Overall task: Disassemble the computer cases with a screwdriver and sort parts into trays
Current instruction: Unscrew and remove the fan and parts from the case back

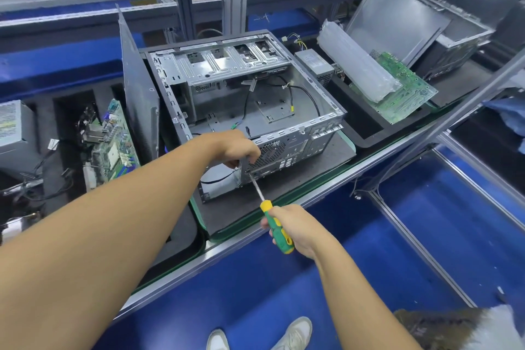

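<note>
An open grey computer case (287, 99) lies on its side on a dark mat, its inside bare except for loose cables. My left hand (235, 148) grips the near top edge of its rear panel, fingers curled over the metal. My right hand (295, 229) holds a green and yellow screwdriver (277, 226). The shaft points up and left, and the tip meets the lower left of the rear panel just under my left hand. A removed side panel (139, 88) stands upright against the case's left side.
A left tray holds a motherboard (113, 145), cables and a grey power supply (14, 128). A right tray holds a green board (403, 94), a plastic-wrapped bundle (355, 62) and a power supply (314, 64). Another case (454, 34) sits far right. A blue conveyor (426, 236) lies below.
</note>
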